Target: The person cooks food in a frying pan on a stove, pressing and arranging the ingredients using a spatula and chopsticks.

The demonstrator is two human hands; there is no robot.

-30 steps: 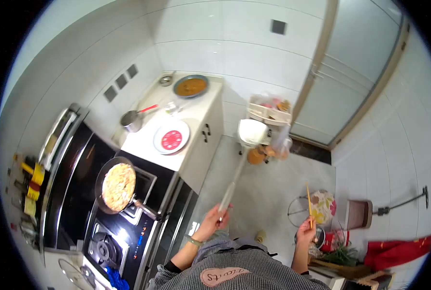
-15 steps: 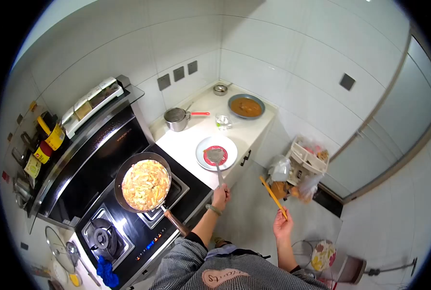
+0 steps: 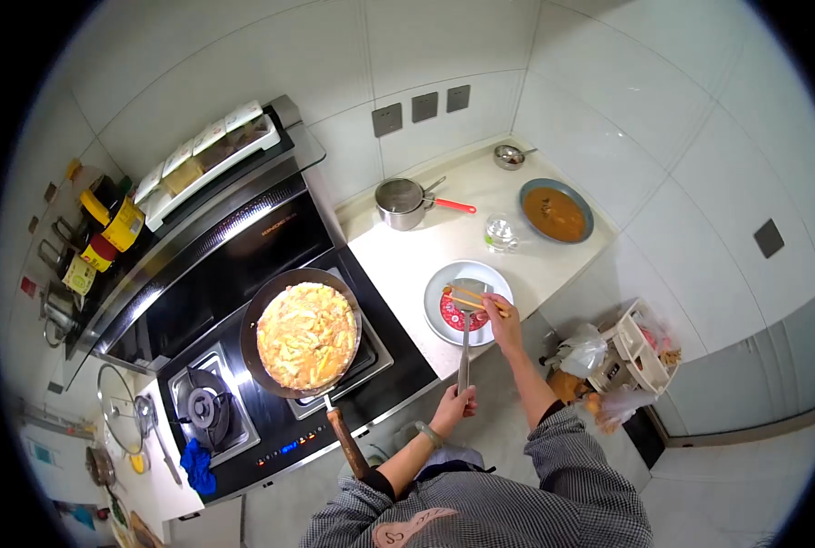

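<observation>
two chopsticks, probably, in right hand

The head-worn camera looks down toward the plate.

This was a kitchen: a hob stood before a hood, a pan of food on it. On the pale counter alongside were a pot, a mug, a plate and a bowl, and the walls were tiled.
</observation>
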